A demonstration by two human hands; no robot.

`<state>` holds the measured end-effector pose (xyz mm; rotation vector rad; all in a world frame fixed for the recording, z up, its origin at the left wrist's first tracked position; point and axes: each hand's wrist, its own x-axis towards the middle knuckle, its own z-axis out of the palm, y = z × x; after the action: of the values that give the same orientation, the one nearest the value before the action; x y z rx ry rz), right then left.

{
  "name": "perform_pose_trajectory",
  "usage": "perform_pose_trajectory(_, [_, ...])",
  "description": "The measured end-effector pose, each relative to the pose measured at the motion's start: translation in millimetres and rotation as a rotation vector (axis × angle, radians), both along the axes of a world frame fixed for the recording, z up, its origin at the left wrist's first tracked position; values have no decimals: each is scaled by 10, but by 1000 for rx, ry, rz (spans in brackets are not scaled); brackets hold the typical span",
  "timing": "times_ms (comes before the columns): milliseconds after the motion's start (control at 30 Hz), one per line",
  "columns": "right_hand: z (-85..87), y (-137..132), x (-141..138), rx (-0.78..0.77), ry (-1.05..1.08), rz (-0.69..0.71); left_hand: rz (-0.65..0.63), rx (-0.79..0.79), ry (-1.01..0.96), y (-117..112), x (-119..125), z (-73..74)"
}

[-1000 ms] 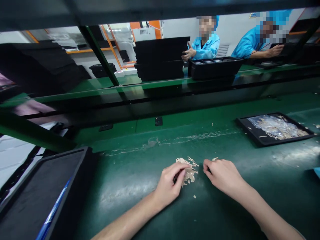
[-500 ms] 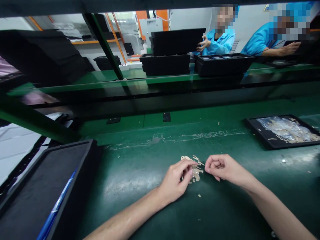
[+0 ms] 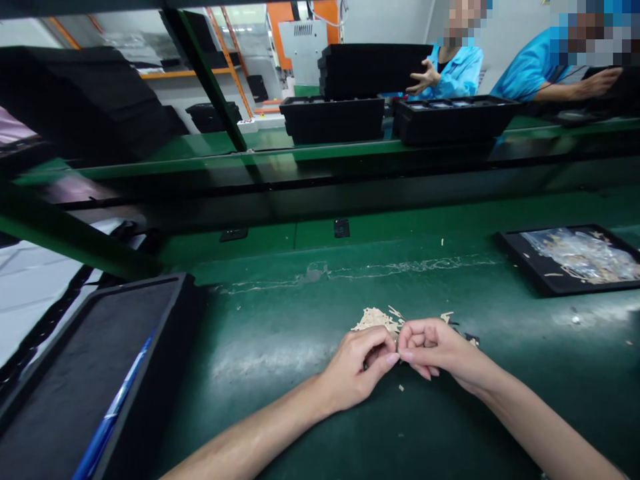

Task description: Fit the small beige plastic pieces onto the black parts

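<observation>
Along the far side of the line, beyond a second belt, a grey machine with orange framing (image 3: 303, 37) stands behind two co-workers in blue smocks; one co-worker (image 3: 455, 70) has an open hand beside a stack of black trays (image 3: 375, 70), and the other (image 3: 535, 70) reaches right. A black tray with compartments (image 3: 457, 120) and another black tray (image 3: 333, 120) sit on that far belt.

On the near green belt (image 3: 250, 427), a wide black tray with a soft dark lining (image 3: 150, 373) lies at the left, a blue strip (image 3: 113, 407) lying slantwise in it. At the right, a shallow black tray (image 3: 530, 283) holds a clear plastic bag (image 3: 580, 257) heaped with tan slivers.

Centred on the belt, a loose pile of tan slivers (image 3: 375, 320) sits just behind the person's hands, its thin pieces pointing every way, with no common long axis. The left hand (image 3: 357, 367) is closed, fingers curled inward against the pile's near edge. The right hand (image 3: 435, 347) is also curled and almost touches the left; whatever they pinch is too small to tell. A small dark scrap (image 3: 470, 340) lies just beyond the right hand.
</observation>
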<state>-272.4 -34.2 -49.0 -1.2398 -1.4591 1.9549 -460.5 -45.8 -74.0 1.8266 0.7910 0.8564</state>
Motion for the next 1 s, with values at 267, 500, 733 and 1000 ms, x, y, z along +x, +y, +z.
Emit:
perform_pose_trajectory(267, [-19, -10, -45, 11, 6, -59, 21, -81, -40, 19, 3, -11])
perform_pose_trajectory(500, [-10, -43, -98, 106, -69, -130, 129, -210, -85, 34, 10, 0])
perform_pose_trajectory(733, [-10, -59, -105, 156, -66, -224, 74, -236, -93, 40, 16, 24])
perform_pose_trajectory(1000, [-27, -83, -125, 305, -123, -250, 66, -130, -33, 34, 17, 18])
